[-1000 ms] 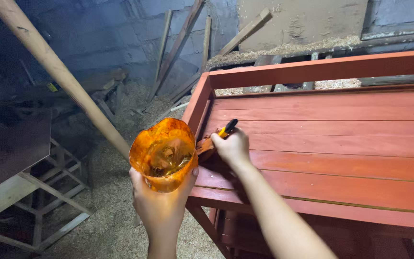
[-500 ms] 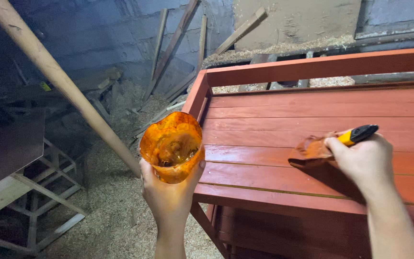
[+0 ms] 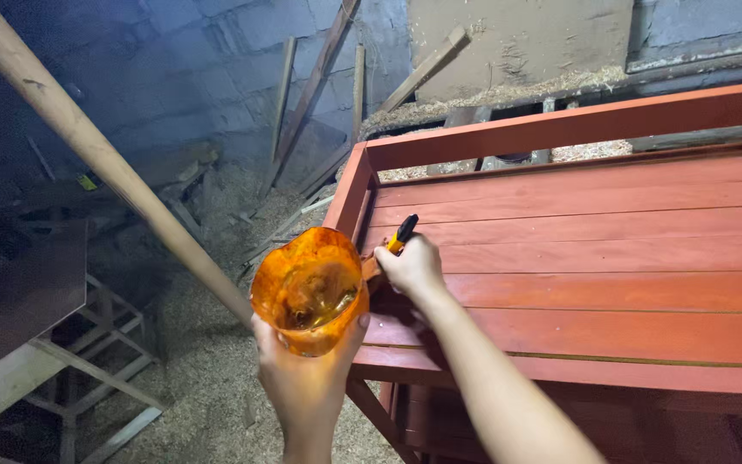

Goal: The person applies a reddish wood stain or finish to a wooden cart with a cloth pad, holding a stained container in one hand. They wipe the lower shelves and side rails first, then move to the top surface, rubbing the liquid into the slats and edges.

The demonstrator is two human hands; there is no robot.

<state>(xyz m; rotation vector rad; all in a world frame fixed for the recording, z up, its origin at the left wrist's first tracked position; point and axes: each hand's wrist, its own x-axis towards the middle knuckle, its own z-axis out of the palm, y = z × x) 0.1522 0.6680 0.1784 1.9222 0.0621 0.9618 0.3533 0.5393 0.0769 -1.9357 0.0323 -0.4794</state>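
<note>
**Brush at the corner of the red slatted frame, cup held alongside**

Nearest the camera, the left hand (image 3: 307, 378) was wrapped around the underside of a translucent orange plastic cup (image 3: 309, 288), cut open at the top, its fingers and thumb curled up the sides and closed on it. The cup was held upright just off the near left corner of the frame, with a film of dark liquid showing inside.

Just beyond and to the right, the right hand (image 3: 411, 268) was closed in a fist around a paintbrush with a black and orange handle (image 3: 401, 234). The handle stuck out above the knuckles, tilted up and away. The bristle end was hidden behind the cup and the hand, so whether it touched the wood could not be told. The hand rested over the left end of the slats, right beside the cup's rim.

Under both lay the red-painted wooden slatted frame (image 3: 611, 258), its boards running left to right, with a raised rail along the far and left edges.

To the left, a pale wooden pole (image 3: 105, 163) slanted down across the view. Below it stood a bare wooden trestle (image 3: 88, 378) on a floor covered with sawdust (image 3: 208, 361). Farthest off, loose timber strips (image 3: 319, 86) leaned against a grey block wall (image 3: 173, 60).
</note>
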